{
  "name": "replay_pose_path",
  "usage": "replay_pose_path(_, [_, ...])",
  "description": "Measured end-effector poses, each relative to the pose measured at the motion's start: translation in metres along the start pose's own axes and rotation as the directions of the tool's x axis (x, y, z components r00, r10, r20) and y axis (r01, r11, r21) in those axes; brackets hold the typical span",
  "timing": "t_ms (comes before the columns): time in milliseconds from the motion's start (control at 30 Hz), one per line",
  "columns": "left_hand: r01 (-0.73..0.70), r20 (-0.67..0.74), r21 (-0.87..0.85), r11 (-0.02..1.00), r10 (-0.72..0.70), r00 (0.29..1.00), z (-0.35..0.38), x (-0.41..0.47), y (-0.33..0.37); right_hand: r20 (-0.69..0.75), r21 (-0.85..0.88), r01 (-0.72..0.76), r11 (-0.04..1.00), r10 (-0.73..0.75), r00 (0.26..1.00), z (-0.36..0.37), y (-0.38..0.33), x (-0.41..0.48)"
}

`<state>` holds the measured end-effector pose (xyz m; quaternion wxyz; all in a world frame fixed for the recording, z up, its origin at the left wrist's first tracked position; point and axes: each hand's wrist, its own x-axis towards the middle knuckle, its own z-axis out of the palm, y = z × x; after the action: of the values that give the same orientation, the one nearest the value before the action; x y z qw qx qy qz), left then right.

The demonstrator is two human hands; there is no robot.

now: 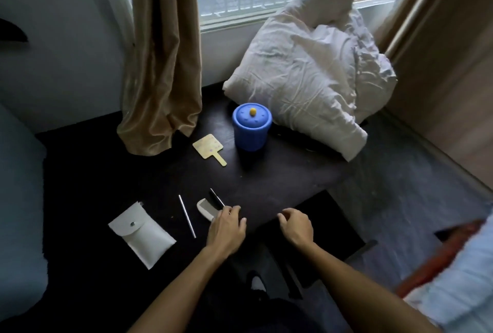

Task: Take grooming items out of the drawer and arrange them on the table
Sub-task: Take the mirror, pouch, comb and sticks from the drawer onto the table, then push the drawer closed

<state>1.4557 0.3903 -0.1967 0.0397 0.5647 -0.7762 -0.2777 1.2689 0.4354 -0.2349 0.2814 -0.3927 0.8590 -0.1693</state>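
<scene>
Pouch, pick, comb and mirror already lie on the table on my side of the blue jar, my left hand gripping the comb, my right hand loosely curled and empty, so I judge little remains.

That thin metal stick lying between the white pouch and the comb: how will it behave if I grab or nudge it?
The metal stick looks straight and rigid, so it is probably stiff. Being slim and seemingly round, it may roll when nudged. Lying flat on the dark table, it is likely fiddly to pinch.
</scene>
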Motion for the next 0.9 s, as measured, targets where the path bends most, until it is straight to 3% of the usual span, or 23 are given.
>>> replay_pose_path(367, [-0.243, 0.198, -0.009, 0.970, 0.240, 0.950, 0.098, -0.049, 0.069, -0.005, -0.012, -0.317, 0.948, 0.317, 0.948, -0.028, 0.177, -0.085])
replay_pose_path(633, [-0.242, 0.283, 0.029, 0.970, 0.224, 0.933, 0.159, -0.044, 0.102, 0.100, 0.143, -0.402, 0.904, 0.391, 0.915, 0.004, 0.223, -0.060])
replay_pose_path(700, [-0.239, 0.318, 0.043, 0.970, 0.213, 0.924, 0.174, -0.041, 0.109, 0.150, 0.286, -0.514, 0.809, 0.492, 0.857, 0.013, 0.225, -0.049])
replay_pose_path(833, [-0.224, 0.355, 0.066, 0.972, 0.187, 0.916, 0.199, -0.032, 0.115, 0.402, 0.634, -0.714, 0.296, 0.662, 0.632, 0.033, 0.223, -0.023])
replay_pose_path(900, [-0.209, 0.366, 0.070, 0.975, 0.170, 0.915, 0.207, -0.026, 0.115, 0.474, 0.696, -0.706, 0.132, 0.654, 0.590, 0.040, 0.221, -0.013])
